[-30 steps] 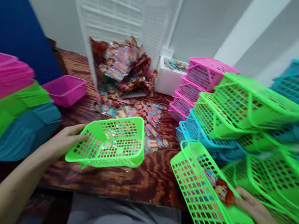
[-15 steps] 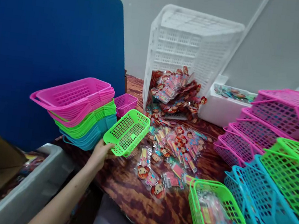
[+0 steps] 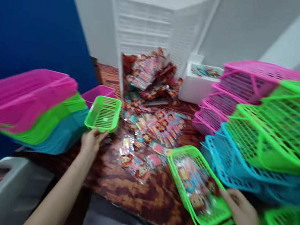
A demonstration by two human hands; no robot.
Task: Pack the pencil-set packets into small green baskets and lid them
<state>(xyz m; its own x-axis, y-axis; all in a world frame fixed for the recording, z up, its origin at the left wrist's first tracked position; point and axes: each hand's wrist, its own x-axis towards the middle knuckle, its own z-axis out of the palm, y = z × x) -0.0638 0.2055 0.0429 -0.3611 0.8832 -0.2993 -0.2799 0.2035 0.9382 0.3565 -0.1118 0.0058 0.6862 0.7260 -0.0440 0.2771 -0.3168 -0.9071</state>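
Note:
My left hand (image 3: 92, 140) is closed on the near rim of a small green plastic basket (image 3: 102, 115), which has nothing in it. At the lower right, my right hand (image 3: 241, 204) grips the near right rim of a larger green basket (image 3: 184, 185). Clear bags of small colourful items with doll-face tops (image 3: 193, 181) lie inside that one. Its thumb shows over the rim, while the other fingers are partly hidden and blurred. Between the hands, several flat packets (image 3: 162, 125) with red-haired doll faces are spread on the brown wood-patterned table (image 3: 117, 189).
Nested pink, green and blue baskets (image 3: 43, 105) stand at left, beside a small pink basket (image 3: 97, 92). A tipped white crate (image 3: 148, 20) spills packets at the back. Behind it sits a white foam box (image 3: 197, 85). Pink, blue and green baskets (image 3: 261, 127) are stacked at right.
The view has turned right and down. My right hand has come into view and taken hold of the filled green basket. The small green basket in my left hand now sits more level.

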